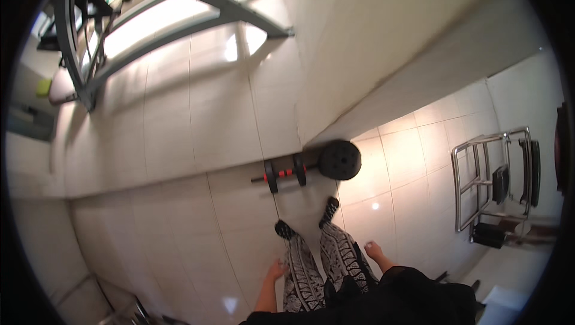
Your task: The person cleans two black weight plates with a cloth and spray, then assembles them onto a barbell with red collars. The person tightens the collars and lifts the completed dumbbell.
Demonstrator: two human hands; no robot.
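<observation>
We hang our left hand and right hand loose and empty beside our legs, well short of the dumbbell ahead on the tiled floor.

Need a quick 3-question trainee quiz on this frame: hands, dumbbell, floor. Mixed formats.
1. True or false: the left hand grips the dumbbell.
2. What lies right of the dumbbell, against the wall base? A) round black weight plate B) blue bucket C) folded towel
3. Fill in: the right hand hangs beside the patterned ____.

Key: 1 false, both hands are empty and apart from the dumbbell on the tiled floor. 2 A. 3 trousers.
</observation>
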